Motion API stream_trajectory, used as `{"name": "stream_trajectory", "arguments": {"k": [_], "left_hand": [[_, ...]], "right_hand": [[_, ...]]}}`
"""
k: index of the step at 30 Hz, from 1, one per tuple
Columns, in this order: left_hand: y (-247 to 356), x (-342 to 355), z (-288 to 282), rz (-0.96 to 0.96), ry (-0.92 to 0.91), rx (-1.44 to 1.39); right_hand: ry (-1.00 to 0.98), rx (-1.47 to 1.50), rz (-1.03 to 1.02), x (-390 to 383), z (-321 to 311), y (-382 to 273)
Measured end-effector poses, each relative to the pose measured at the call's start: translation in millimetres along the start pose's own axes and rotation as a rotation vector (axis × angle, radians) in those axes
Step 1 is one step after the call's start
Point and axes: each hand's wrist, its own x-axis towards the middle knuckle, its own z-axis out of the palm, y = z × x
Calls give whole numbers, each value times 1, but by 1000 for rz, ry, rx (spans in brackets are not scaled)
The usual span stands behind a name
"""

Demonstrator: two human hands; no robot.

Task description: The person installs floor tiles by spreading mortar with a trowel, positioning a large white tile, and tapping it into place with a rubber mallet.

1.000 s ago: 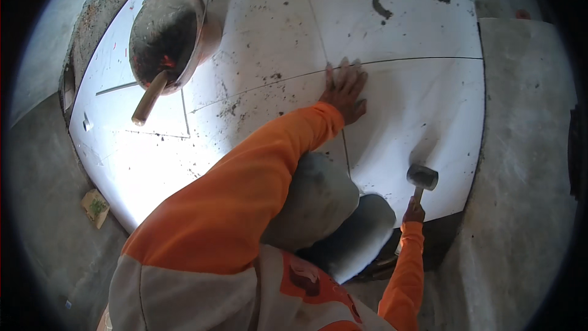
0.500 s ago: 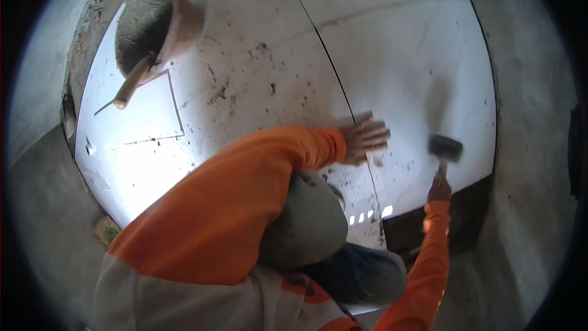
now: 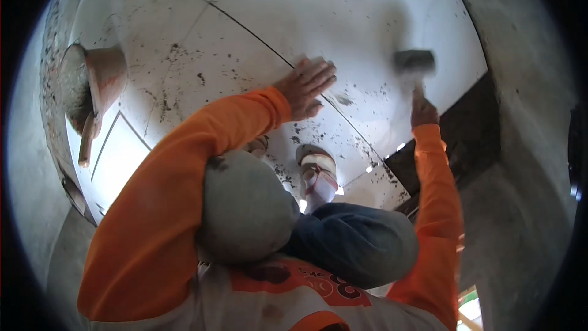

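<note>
My left hand is spread flat over the dark joint between large white floor tiles, its fingers stretched out with nothing in them. My right hand is wrapped round the handle of a mallet with a dark head, blurred by motion. That head is over the right-hand tile, and I cannot tell whether it touches the surface. Dark crumbs of dirt speckle the tiles about my left hand. Orange sleeves cover both my arms.
At the left stands a mortar-stained bucket with a wooden handle sticking out over its rim. A dark untiled strip lies right of my right forearm. Bare grey walls bound the floor. My sandalled foot rests on the tiles.
My view has turned, so the bucket appears farther left and lower. The mallet remains in my right hand, seen higher in the picture. My left hand stays flat by the joint.
</note>
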Motion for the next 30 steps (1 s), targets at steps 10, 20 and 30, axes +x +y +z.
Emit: {"name": "stream_trajectory", "arguments": {"k": [10, 20, 30], "left_hand": [[28, -20, -1, 249, -218, -78], [76, 92, 8, 677, -552, 147], [339, 56, 45, 485, -795, -1021]], "right_hand": [[-21, -311, -120, -60, -12, 50], [90, -160, 143, -120, -28, 113], [454, 786, 489, -135, -114, 89]]}}
